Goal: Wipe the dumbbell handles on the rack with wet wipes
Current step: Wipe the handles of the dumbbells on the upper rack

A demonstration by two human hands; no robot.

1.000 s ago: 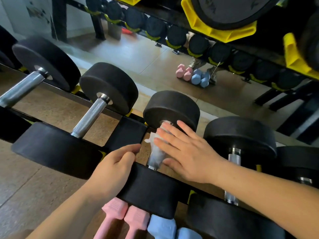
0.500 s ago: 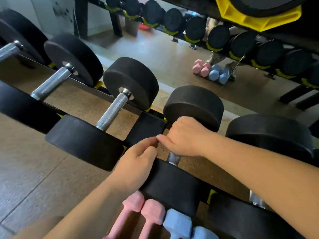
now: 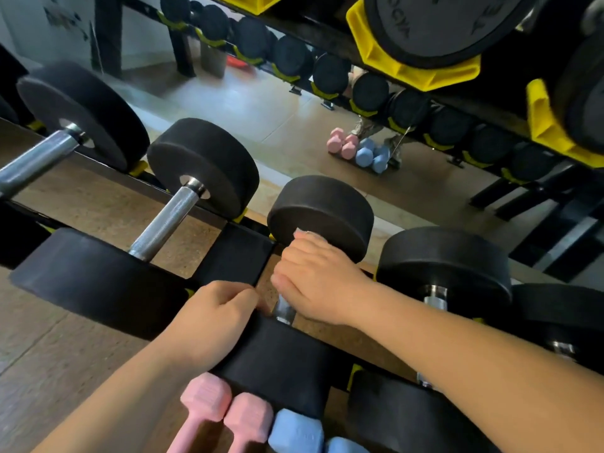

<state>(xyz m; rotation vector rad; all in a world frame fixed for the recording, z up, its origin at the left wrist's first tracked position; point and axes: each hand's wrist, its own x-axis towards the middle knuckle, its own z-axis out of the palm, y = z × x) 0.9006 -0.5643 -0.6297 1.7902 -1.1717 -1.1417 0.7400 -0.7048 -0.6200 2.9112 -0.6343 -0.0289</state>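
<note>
Black dumbbells with steel handles lie in a row on a black rack (image 3: 233,253). My right hand (image 3: 315,281) grips the handle of the middle dumbbell (image 3: 322,210), fingers curled round it. A scrap of white wet wipe (image 3: 302,233) shows at the top of my fist; the rest is hidden under the hand. A short piece of bare handle (image 3: 283,311) shows below my fist. My left hand (image 3: 212,318) rests with curled fingers on the near head (image 3: 281,364) of the same dumbbell. To the left, another dumbbell's handle (image 3: 165,220) lies bare.
Small pink dumbbells (image 3: 225,413) and blue dumbbells (image 3: 295,431) sit below the rack at the bottom. A mirror behind reflects the floor and more racked dumbbells (image 3: 330,73). Yellow cradles (image 3: 415,71) with large weights hang overhead at upper right. More dumbbells (image 3: 444,259) fill the rack to the right.
My right hand went from lying flat over the wipe on the handle to gripping it in a fist. My left hand stayed on the near head. The view shifted slightly.
</note>
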